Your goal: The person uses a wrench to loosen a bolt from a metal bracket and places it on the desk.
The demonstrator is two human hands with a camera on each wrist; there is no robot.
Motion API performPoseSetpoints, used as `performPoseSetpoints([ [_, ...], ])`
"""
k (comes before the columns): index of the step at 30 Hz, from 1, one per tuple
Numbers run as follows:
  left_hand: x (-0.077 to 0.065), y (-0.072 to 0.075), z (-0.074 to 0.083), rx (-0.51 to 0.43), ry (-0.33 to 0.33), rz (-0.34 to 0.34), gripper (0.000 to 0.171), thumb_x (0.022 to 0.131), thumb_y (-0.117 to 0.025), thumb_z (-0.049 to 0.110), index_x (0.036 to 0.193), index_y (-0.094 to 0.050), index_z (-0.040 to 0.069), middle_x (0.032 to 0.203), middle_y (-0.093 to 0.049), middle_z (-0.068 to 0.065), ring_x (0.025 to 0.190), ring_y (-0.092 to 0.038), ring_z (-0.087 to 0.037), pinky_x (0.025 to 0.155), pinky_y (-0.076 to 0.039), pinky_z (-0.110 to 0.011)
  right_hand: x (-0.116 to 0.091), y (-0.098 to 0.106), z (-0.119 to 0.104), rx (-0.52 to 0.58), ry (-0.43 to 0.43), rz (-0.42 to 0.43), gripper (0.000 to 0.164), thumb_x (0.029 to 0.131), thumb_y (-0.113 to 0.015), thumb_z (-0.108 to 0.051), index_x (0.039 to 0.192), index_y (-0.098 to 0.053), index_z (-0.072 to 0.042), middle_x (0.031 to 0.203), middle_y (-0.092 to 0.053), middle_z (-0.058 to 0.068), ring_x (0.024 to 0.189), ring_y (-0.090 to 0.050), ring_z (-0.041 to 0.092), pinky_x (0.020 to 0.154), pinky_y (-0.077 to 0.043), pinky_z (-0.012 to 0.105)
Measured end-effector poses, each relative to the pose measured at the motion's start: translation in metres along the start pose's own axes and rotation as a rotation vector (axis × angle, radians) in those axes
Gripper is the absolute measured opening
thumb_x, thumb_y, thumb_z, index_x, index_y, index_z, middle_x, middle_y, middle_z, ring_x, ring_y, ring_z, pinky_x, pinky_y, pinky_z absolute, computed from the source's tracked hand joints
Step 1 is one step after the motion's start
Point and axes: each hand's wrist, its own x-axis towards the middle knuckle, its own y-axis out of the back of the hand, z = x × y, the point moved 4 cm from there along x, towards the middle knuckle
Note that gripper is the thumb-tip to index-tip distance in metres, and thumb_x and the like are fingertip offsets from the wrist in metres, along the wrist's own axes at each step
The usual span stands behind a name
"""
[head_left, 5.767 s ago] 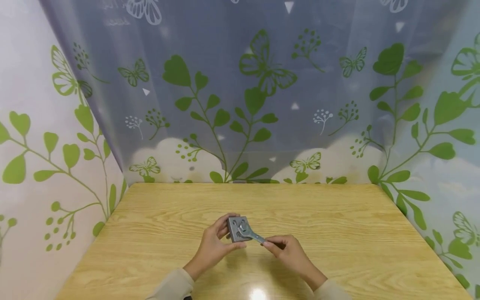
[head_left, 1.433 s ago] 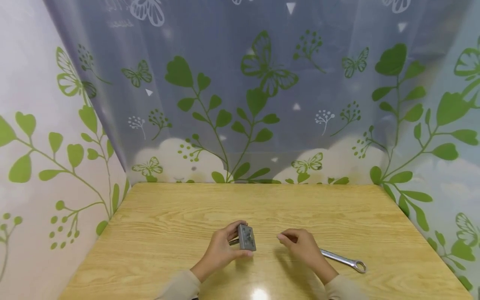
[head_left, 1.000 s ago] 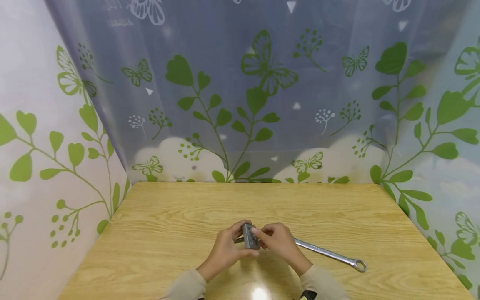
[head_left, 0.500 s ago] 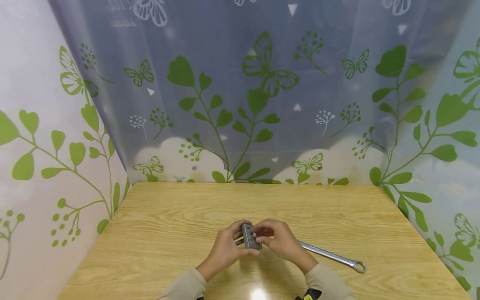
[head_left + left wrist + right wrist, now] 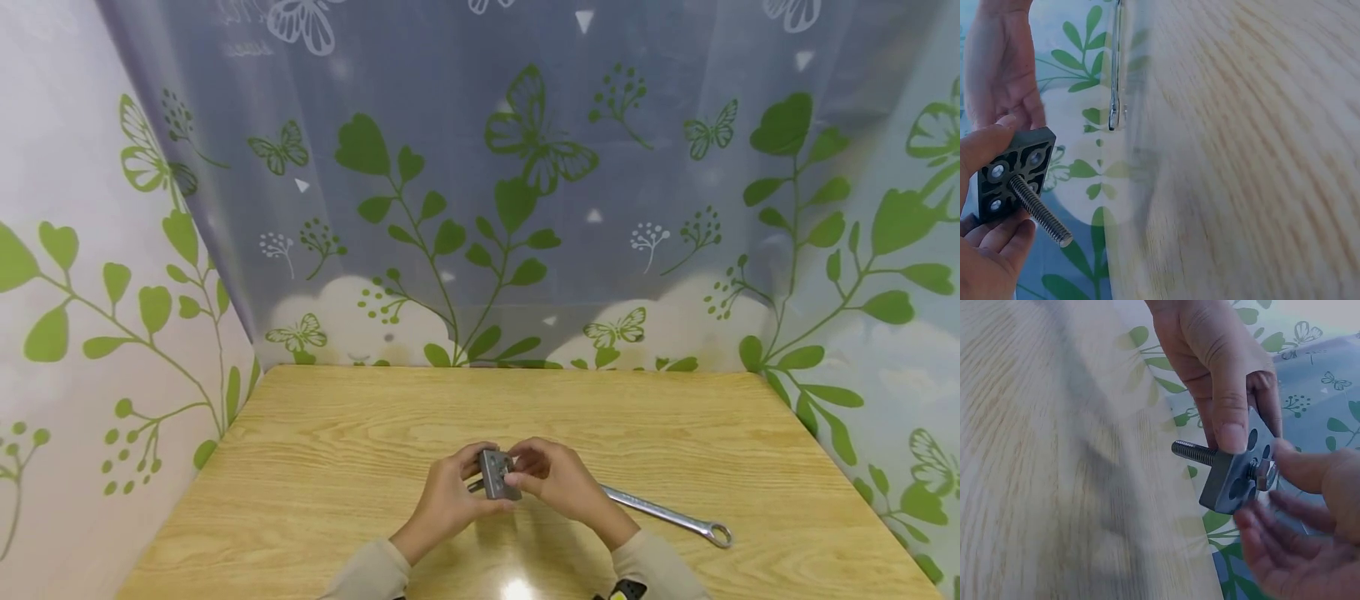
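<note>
- Backdrop [image 5: 442, 192]: smooth, faintly sheeny sheeting, blue-grey in the middle and paler at both sides, printed with green heart-shaped leaves, butterflies and white cloud forms.
- Table [image 5: 360, 417]: a flat yellow top with wavy wood grain and a glossy spot of light near its front edge.
- Sleeves [image 5: 375, 571]: plain beige cloth, ending at the wrists; a dark band with a yellow patch shows at the right cuff.
- Left hand [image 5: 444, 500]: its fingers grip the block by opposite edges, thumb against one and fingertips against the other.
- Right hand [image 5: 566, 483]: bent fingers and thumb curve about the bolt's head; blur leaves it unclear whether they pinch it.
- Wrench [image 5: 660, 510]: slim, shiny metal, lying on the table beside the right hand, its ring end outward and its other end hidden.
- Block [image 5: 1229, 484]: square, thick, dark grey, held above the table; one face is flat with round holes, the other ribbed.
- Bolt [image 5: 1040, 210]: silvery metal through the block's middle, its coarse-threaded shaft jutting from the ribbed face, its six-sided head standing off the flat one.
</note>
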Motion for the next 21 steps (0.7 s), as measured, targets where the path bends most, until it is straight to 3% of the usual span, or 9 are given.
performPoseSetpoints([
  [5, -0.0003, -0.0024, 0.0002, 0.046, -0.026, 0.014, 0.069, 0.067, -0.087, 0.011, 0.127, -0.056, -0.001, 0.124, -0.062, -0.020, 0.111, -0.063, -0.032, 0.089, -0.055, -0.033, 0.0013, -0.0010, 0.0041, 0.019, -0.128, 0.017, 0.040, 0.096, -0.057, -0.039, 0.092, -0.070, -0.002, 0.075, -0.067, 0.004, 0.065, -0.064, 0.018, 0.057, -0.054, 0.027],
  [12, -0.0009, -0.0039, 0.0007, 0.094, -0.050, 0.010, 0.067, 0.068, -0.087, 0.013, 0.127, -0.056, 0.001, 0.122, -0.064, -0.017, 0.110, -0.064, -0.028, 0.090, -0.055, -0.033, 0.0023, -0.0044, 0.0000, 0.004, -0.171, 0.007, 0.043, 0.096, -0.057, -0.038, 0.075, -0.069, -0.002, 0.061, -0.062, 0.003, 0.054, -0.060, 0.017, 0.050, -0.051, 0.026],
  [16, -0.0005, -0.0036, 0.0002, 0.103, -0.046, 0.005, 0.067, 0.069, -0.087, 0.014, 0.127, -0.056, 0.003, 0.122, -0.064, -0.016, 0.111, -0.063, -0.028, 0.090, -0.055, -0.033, 0.0026, -0.0047, -0.0001, 0.018, -0.157, 0.002, 0.037, 0.094, -0.061, -0.035, 0.083, -0.070, -0.002, 0.066, -0.064, 0.004, 0.059, -0.061, 0.017, 0.053, -0.052, 0.026],
  [21, 0.0000, -0.0030, -0.0005, 0.084, -0.043, 0.004, 0.068, 0.068, -0.087, 0.012, 0.127, -0.056, 0.002, 0.123, -0.063, -0.018, 0.111, -0.063, -0.029, 0.090, -0.055, -0.034, 0.0019, -0.0029, 0.0000, -0.012, -0.073, 0.008, 0.025, 0.090, -0.068, -0.027, 0.100, -0.069, -0.004, 0.087, -0.068, 0.002, 0.077, -0.063, 0.013, 0.067, -0.055, 0.026],
])
